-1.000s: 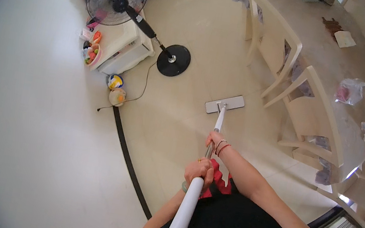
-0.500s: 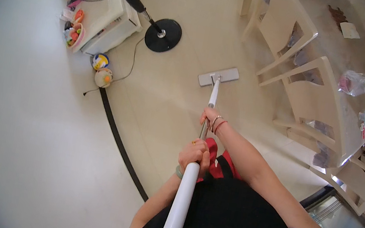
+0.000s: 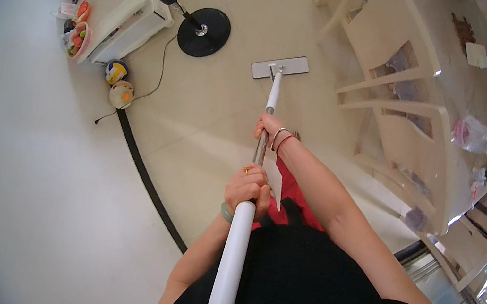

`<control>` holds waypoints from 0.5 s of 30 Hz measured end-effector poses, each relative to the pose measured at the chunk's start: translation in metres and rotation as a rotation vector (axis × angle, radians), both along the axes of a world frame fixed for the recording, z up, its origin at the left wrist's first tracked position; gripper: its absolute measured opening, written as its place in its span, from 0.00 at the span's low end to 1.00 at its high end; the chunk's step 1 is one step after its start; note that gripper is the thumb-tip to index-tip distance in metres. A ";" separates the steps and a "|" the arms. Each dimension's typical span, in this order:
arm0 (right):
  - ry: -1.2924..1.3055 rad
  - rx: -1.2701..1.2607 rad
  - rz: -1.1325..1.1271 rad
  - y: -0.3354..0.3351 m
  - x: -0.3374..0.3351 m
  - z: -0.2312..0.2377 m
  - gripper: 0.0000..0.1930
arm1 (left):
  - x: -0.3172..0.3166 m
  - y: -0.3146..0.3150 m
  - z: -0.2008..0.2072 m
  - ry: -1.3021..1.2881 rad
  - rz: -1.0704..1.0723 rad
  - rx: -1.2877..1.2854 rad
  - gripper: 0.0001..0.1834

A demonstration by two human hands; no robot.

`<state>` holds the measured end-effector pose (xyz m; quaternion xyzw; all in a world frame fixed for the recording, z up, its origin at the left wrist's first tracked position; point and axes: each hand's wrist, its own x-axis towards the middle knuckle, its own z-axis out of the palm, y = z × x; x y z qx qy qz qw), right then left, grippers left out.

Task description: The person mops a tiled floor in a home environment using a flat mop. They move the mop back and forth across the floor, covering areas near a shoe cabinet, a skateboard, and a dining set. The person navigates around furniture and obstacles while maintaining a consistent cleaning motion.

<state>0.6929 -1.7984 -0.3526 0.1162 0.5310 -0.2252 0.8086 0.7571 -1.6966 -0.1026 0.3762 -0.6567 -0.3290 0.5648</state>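
A flat mop (image 3: 230, 260) with a white and metal handle runs from the lower edge of the view up to its grey rectangular head (image 3: 294, 66), which lies on the pale tiled floor (image 3: 225, 106). My left hand (image 3: 246, 186) is wrapped round the handle where the thick white tube meets the metal part. Farther along, my right hand (image 3: 269, 128) grips the metal pole below the white lower section. Both hands are closed, the right one nearer the mop head.
A black standing fan (image 3: 204, 32) and a white cabinet (image 3: 129, 24) are at the far left, with two balls (image 3: 117, 72) and a cable by the wall (image 3: 26, 166). Several cream chairs (image 3: 390, 132) line a table on the right, a plastic bag (image 3: 474, 135) on top.
The fan, balls and mop head sit farther left and higher in the view as it shifts. Both hands keep their grip on the mop handle.
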 end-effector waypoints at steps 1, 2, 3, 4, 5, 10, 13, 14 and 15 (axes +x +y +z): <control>0.065 -0.117 0.113 -0.012 -0.003 -0.007 0.11 | -0.005 -0.014 -0.001 -0.003 0.007 -0.018 0.17; 0.067 -0.126 0.125 -0.021 -0.002 -0.003 0.11 | -0.006 -0.023 -0.003 -0.017 0.026 -0.022 0.17; 0.069 -0.135 0.136 -0.031 -0.001 0.001 0.11 | -0.007 -0.032 -0.003 -0.031 0.044 -0.026 0.18; 0.071 -0.144 0.146 -0.042 0.000 0.005 0.11 | -0.007 -0.042 -0.002 -0.028 0.039 -0.007 0.18; 0.084 -0.143 0.165 -0.051 -0.004 0.000 0.11 | -0.010 -0.055 0.000 -0.015 0.025 0.005 0.18; 0.235 -0.200 0.252 -0.099 -0.010 -0.003 0.12 | -0.026 -0.108 0.007 -0.012 0.056 -0.002 0.18; 0.103 -0.111 0.171 -0.135 -0.014 -0.005 0.11 | -0.030 -0.145 0.009 -0.019 0.051 -0.016 0.18; 0.132 -0.116 0.160 -0.147 -0.015 -0.008 0.11 | -0.030 -0.157 0.009 -0.024 0.040 -0.017 0.18; 0.161 -0.122 0.148 -0.159 -0.013 -0.011 0.11 | -0.030 -0.169 0.008 -0.028 0.029 -0.017 0.18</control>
